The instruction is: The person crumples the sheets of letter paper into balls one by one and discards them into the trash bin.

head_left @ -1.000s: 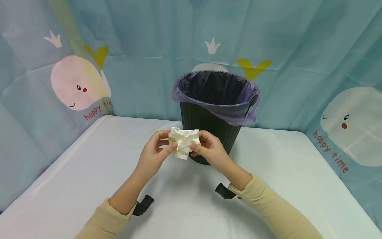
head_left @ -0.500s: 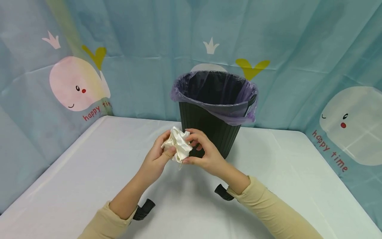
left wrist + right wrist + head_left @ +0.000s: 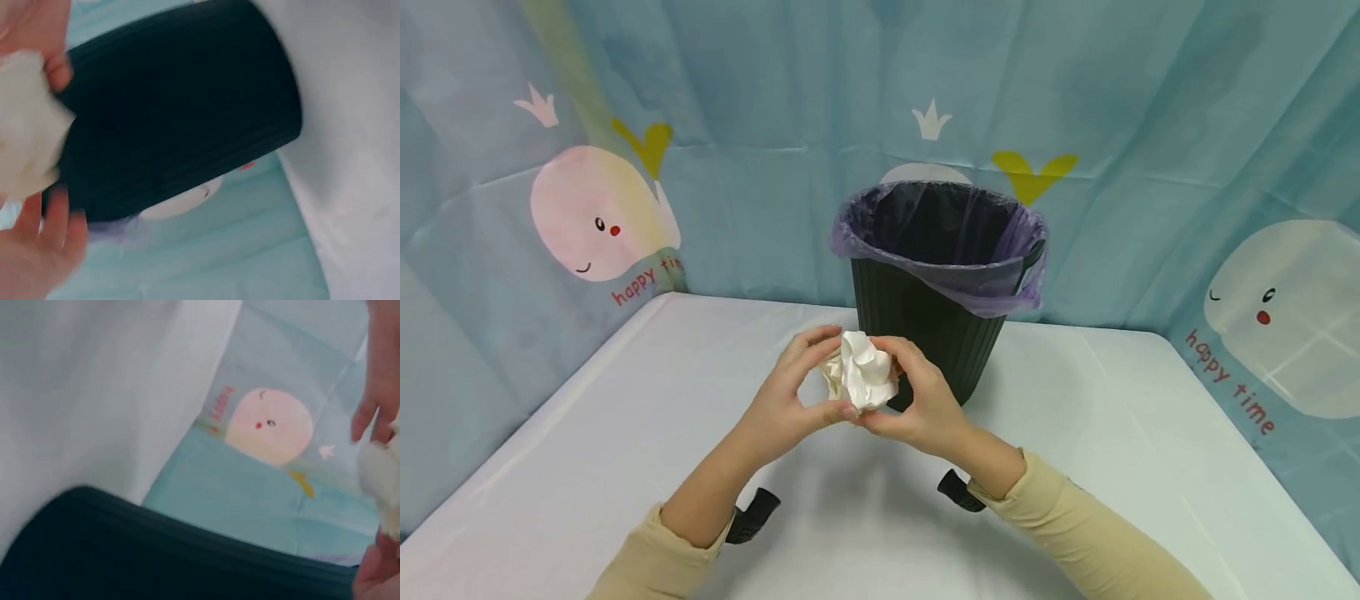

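A crumpled piece of white paper (image 3: 868,372) is held up between the two hands in front of the trash bin (image 3: 917,333). My left hand (image 3: 778,410) grips its left side, thumb below and fingers above. From the right, my right hand (image 3: 928,408) curls round the ball in the same way, and the two thumb tips come close together underneath. The left wrist view has the paper (image 3: 28,125) at its left edge, blurred, with fingers above and below it. In the right wrist view the paper (image 3: 380,478) is partly cut off at the right edge.
Behind the hands, the black ribbed bin stands on a white-covered table (image 3: 587,467), lined with a translucent purple bag (image 3: 992,283) folded over its rim. A blue printed curtain (image 3: 760,200) hangs round the back and sides. Dark devices (image 3: 752,517) sit at both wrists.
The paper has gone from a flatter, creased piece pinched at its sides to a rounder crumpled ball. The right hand has closed in again round it; the bin has stayed put.
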A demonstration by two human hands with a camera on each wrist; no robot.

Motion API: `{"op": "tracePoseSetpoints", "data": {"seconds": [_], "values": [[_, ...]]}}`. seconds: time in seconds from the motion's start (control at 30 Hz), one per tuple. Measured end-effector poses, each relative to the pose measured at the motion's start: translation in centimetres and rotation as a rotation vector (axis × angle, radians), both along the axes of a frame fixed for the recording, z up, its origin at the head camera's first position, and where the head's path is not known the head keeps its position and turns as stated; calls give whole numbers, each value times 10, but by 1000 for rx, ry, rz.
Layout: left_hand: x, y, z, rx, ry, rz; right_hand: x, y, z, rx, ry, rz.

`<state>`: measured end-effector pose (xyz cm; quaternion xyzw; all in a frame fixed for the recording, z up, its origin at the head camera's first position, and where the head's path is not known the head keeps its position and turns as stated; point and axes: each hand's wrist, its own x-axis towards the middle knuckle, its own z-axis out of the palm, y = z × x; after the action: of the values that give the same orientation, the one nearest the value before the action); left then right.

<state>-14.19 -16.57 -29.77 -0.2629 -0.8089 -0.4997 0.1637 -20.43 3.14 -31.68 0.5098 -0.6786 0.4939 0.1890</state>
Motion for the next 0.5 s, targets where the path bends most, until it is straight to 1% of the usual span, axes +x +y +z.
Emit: {"op": "tracePoseSetpoints", "data": {"seconds": [0.07, 0.1, 0.17, 0.23, 0.3, 0.4, 0.5], "values": [[2, -2, 5, -64, 11, 44, 1, 2, 4, 33, 0, -35], [3, -2, 6, -75, 3, 55, 2, 2, 5, 53, -12, -47], [5, -1, 7, -63, -18, 43, 3, 3, 9, 89, -44, -49], [5, 0, 5, -23, -42, 30, 4, 3, 13, 117, -94, -10], [5, 2, 3, 24, -53, 27, 4, 3, 16, 135, -156, 50], [3, 5, -2, 66, -27, 46, 2, 4, 19, 156, -262, 147], [1, 8, -6, 85, 6, 71, 1, 5, 18, 160, -306, 197]]}}
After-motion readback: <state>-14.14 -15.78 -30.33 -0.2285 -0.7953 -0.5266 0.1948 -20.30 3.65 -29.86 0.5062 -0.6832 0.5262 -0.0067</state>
